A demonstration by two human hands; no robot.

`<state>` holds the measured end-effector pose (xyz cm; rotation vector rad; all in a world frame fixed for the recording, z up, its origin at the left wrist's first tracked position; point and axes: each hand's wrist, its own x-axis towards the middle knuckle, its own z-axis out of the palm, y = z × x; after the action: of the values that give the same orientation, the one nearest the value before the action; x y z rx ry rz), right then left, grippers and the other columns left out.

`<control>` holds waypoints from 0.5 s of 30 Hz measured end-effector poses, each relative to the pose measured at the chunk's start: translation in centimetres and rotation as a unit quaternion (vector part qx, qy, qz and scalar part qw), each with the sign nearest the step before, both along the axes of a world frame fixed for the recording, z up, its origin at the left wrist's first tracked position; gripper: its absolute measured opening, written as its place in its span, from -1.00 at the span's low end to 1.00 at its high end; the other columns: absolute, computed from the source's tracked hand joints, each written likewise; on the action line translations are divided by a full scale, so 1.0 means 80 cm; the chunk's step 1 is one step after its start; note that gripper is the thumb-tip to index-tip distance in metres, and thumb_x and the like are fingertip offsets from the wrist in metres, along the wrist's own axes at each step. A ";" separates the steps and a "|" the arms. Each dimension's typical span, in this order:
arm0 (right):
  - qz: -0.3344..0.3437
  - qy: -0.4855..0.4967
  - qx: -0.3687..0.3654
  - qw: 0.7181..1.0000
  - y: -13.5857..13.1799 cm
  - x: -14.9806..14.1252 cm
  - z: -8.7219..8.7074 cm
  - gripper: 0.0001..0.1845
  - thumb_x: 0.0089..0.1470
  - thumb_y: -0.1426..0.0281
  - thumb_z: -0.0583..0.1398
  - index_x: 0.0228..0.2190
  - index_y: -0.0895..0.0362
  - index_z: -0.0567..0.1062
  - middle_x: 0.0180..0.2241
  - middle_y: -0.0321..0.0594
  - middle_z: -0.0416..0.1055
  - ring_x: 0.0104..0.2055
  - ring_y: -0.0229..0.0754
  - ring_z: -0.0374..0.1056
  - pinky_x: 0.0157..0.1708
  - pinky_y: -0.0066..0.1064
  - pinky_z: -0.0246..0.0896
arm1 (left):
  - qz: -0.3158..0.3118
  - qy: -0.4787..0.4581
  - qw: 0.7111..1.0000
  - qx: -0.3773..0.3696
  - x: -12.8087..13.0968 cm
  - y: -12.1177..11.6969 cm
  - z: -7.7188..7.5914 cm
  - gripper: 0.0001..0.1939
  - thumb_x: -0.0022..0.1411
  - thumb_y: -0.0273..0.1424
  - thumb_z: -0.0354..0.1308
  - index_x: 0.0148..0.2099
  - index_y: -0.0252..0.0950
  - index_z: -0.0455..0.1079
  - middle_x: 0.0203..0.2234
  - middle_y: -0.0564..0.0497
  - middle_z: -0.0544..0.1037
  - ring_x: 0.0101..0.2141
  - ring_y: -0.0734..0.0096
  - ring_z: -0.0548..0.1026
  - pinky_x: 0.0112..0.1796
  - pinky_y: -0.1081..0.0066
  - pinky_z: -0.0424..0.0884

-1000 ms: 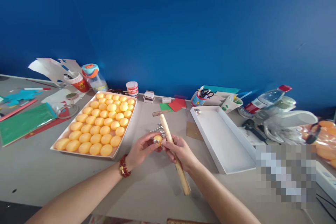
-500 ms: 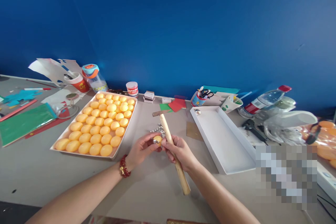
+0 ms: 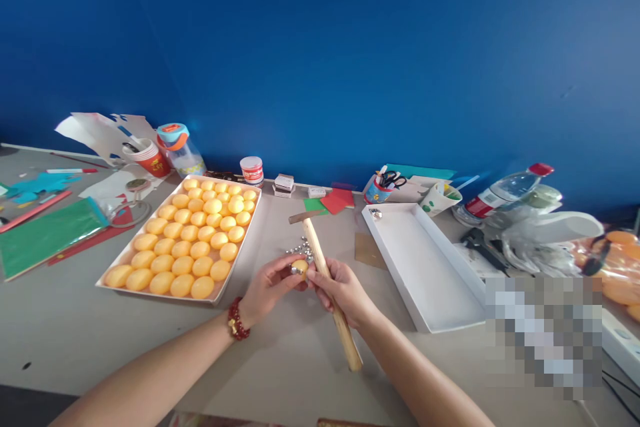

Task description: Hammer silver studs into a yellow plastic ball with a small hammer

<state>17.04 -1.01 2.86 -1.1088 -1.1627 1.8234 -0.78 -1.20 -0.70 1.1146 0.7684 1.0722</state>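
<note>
Between the fingertips of my left hand (image 3: 273,290) is an orange ping-pong ball (image 3: 302,265) with shiny silver pieces on its near side. My right hand (image 3: 345,287) is closed around the wooden handle of a hammer (image 3: 344,333), whose head points away from me. The thumb and fingertips of that hand also touch the ball's right side. Just behind the hands lies a small heap of silver tacks or studs (image 3: 306,247), partly hidden by the hammer and the left fingers.
To the left stands a white tray (image 3: 150,292) filled with orange ping-pong balls. A second white tray (image 3: 425,260) on the right has a silver-covered ball (image 3: 376,214) in its far corner. Behind are small boxes (image 3: 284,185), coloured paper (image 3: 337,201) and a pen cup (image 3: 377,191).
Both hands stay almost where they were, with the ball and hammer still held. The hammer has shifted only very slightly.
</note>
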 end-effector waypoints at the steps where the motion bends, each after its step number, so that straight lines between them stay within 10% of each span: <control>1: 0.003 -0.003 0.001 1.000 0.000 0.000 0.001 -0.65 0.02 0.11 0.28 -0.42 0.13 0.35 -0.70 -0.49 0.27 -0.77 -0.46 0.00 -0.77 -0.55 -0.17 | 0.001 0.000 1.000 0.003 0.000 0.000 0.000 -0.62 0.19 -0.32 0.24 0.05 -0.28 0.43 -0.17 -0.11 0.55 -0.28 0.26 0.56 -0.19 0.24 0.52; 15: 0.025 -0.043 0.025 0.998 0.001 0.002 -0.001 -0.63 0.05 0.08 0.24 -0.40 0.13 0.35 -0.57 -0.39 0.36 -0.71 -0.45 0.09 -0.75 -0.58 -0.04 | 0.000 0.014 0.999 0.035 -0.003 0.000 -0.003 -0.64 0.22 -0.35 0.21 0.06 -0.27 0.43 -0.20 -0.09 0.56 -0.30 0.28 0.56 -0.21 0.25 0.52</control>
<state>17.20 -0.90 2.75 -1.1477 -1.2900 1.7903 -1.03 -1.20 -0.95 1.1906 0.7589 1.0928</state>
